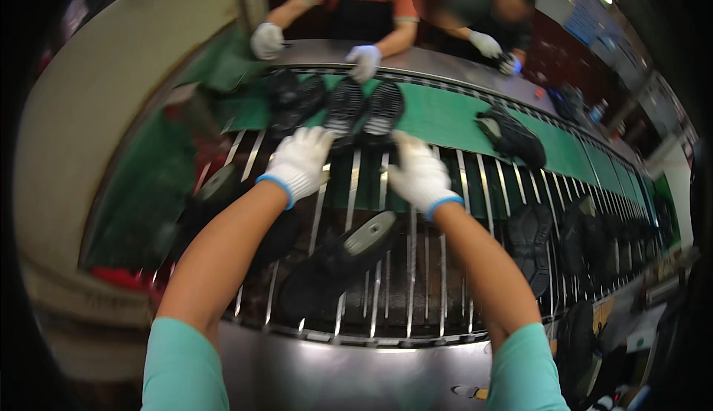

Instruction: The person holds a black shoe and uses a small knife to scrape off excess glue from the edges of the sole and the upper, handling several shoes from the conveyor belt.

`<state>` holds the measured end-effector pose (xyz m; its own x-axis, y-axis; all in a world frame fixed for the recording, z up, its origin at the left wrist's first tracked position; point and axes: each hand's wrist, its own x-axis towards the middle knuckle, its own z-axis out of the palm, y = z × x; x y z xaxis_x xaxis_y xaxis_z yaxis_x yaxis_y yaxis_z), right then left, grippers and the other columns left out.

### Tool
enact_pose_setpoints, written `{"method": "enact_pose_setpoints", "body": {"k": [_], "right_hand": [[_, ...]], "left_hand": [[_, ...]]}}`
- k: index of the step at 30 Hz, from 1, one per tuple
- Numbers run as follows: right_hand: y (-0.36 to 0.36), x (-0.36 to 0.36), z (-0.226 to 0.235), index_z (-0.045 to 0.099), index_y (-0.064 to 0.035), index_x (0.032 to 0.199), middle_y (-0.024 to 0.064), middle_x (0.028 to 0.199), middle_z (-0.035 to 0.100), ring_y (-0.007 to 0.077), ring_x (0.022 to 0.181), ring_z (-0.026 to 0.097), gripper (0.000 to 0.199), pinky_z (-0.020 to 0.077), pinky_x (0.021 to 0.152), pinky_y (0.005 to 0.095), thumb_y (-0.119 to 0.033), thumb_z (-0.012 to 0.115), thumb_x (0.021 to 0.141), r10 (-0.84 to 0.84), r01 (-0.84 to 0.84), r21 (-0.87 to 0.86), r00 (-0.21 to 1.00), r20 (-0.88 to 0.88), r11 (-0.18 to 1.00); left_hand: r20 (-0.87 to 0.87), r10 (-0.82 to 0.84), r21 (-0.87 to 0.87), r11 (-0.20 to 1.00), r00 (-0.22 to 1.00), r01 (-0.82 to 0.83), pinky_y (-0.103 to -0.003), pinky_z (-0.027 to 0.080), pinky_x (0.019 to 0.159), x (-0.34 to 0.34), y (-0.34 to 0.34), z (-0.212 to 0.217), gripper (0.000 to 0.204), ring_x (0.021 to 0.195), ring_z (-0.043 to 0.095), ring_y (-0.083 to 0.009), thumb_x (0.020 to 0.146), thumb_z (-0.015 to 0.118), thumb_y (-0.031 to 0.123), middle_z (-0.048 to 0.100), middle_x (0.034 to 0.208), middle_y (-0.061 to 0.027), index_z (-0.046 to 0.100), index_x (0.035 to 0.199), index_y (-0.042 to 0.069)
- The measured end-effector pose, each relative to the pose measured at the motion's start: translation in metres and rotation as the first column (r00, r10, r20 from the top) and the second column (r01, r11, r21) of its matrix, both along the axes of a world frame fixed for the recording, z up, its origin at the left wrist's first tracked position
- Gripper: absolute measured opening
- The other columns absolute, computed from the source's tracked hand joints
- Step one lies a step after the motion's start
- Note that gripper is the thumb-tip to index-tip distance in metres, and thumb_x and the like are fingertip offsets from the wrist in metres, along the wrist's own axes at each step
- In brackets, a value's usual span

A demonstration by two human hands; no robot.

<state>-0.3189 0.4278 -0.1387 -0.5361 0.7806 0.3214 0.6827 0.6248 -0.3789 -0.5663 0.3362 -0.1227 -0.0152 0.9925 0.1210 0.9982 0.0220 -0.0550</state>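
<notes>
Both my hands wear white knit gloves with blue cuffs and reach forward over the metal rods. My left hand [297, 162], fingers stretched out, is at the near end of a black shoe [344, 110] lying sole up. My right hand [420, 172] is open beside the near end of a second sole-up black shoe [385, 110]; its thumb is apart from the fingers. Whether my fingertips touch either shoe I cannot tell. Another dark shoe [293, 103] lies just left of the pair. Below my hands, a black shoe with a pale insole [371, 233] rests on the rods.
Across the green belt [445, 110], a co-worker's gloved hand [364, 62] is at the pair's far end. Another person's gloved hands [486, 44] are farther right. A black shoe [512, 136] lies partly on the belt. More shoes [531, 240] sit on the rods at right.
</notes>
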Motion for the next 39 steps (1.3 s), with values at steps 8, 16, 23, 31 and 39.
{"method": "enact_pose_setpoints", "body": {"k": [8, 16, 23, 31, 39], "right_hand": [[0.065, -0.056, -0.068, 0.056, -0.0062, 0.142, 0.0157, 0.134, 0.062, 0.0375, 0.131, 0.056, 0.070, 0.0375, 0.117, 0.0599, -0.015, 0.077, 0.076, 0.062, -0.068, 0.303, 0.998, 0.030, 0.951], [0.055, -0.018, -0.054, 0.067, -0.0060, 0.111, 0.0142, 0.111, 0.064, 0.0359, 0.114, 0.059, 0.052, 0.0416, 0.112, 0.0561, -0.026, 0.088, 0.068, 0.039, -0.048, 0.361, 0.999, 0.032, 0.931], [-0.037, 0.050, 0.025, 0.073, -0.0036, 0.117, 0.0222, 0.107, 0.069, 0.0426, 0.106, 0.066, 0.051, 0.0539, 0.097, 0.0509, -0.027, 0.083, 0.073, 0.003, 0.023, 0.153, 0.986, -0.164, 0.988], [-0.266, 0.137, 0.041, 0.058, -0.0032, 0.131, 0.0200, 0.128, 0.064, 0.0382, 0.112, 0.068, 0.065, 0.0566, 0.098, 0.0455, -0.023, 0.088, 0.077, -0.183, 0.156, -0.103, 0.914, -0.361, 0.982], [-0.500, 0.112, 0.011, 0.062, -0.0019, 0.129, 0.0240, 0.135, 0.062, 0.0427, 0.127, 0.062, 0.072, 0.0512, 0.108, 0.0594, -0.027, 0.096, 0.070, 0.585, -0.571, 0.126, 0.794, -0.167, 0.811]], "left_hand": [[-0.075, -0.052, -0.044, 0.998, 0.996, 0.049, -0.055, 0.032, 0.124, -0.017, 0.082, -0.044, 0.092, 0.142, 0.046, -0.0375, 0.072, 0.091, 0.038, 0.057, 0.145, -0.0155, 0.051, 0.147, 0.003], [0.043, -0.164, 0.137, 0.978, 0.986, 0.157, -0.049, 0.052, 0.103, -0.009, 0.082, -0.042, 0.061, 0.122, 0.061, -0.0399, 0.074, 0.089, 0.028, 0.063, 0.121, -0.0179, 0.062, 0.121, 0.002], [0.285, -0.176, 0.212, 0.970, 0.942, 0.117, -0.053, 0.057, 0.089, 0.039, -0.005, 0.037, 0.046, 0.104, 0.070, -0.0451, 0.088, 0.079, 0.037, 0.068, 0.110, -0.0227, 0.065, 0.118, 0.005], [0.421, -0.277, 0.547, 0.837, 0.863, 0.002, -0.049, 0.056, 0.095, 0.062, -0.308, 0.050, 0.063, 0.110, 0.069, -0.0429, 0.073, 0.092, 0.025, 0.068, 0.121, -0.0208, 0.061, 0.124, 0.003], [0.250, 0.128, 0.451, 0.862, 0.960, -0.233, -0.063, 0.043, 0.117, 0.097, -0.579, -0.029, 0.080, 0.140, 0.047, -0.0540, 0.067, 0.094, 0.015, 0.050, 0.148, -0.0275, 0.058, 0.135, -0.005]]}}
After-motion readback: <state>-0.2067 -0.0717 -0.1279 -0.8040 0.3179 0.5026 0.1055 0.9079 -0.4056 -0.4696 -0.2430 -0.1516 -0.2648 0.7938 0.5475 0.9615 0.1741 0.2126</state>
